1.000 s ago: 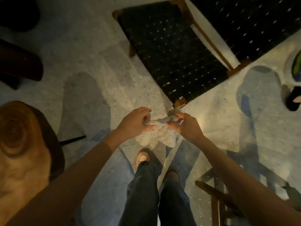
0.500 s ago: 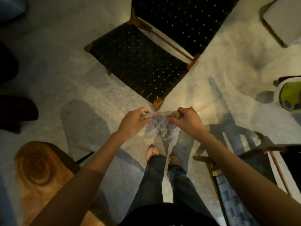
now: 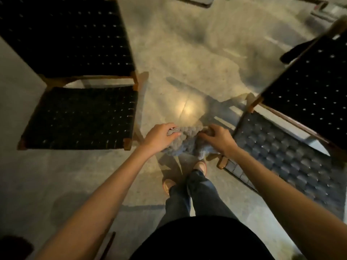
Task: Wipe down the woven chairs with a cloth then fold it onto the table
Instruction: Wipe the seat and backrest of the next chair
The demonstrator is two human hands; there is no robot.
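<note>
The person stands on the floor (image 3: 187, 53) between two woven chairs. The left hand (image 3: 159, 136) and the right hand (image 3: 217, 137) both grip the top edge of a grey cloth (image 3: 185, 143) with curled fingers. The cloth hangs in the air above the shoes, near the front corner of the right chair (image 3: 293, 152). The left chair (image 3: 80, 117) stands apart from it.

Dim, warm light. A bright glare patch sits on the floor (image 3: 187, 107) at centre. Far edges smear with blur.
</note>
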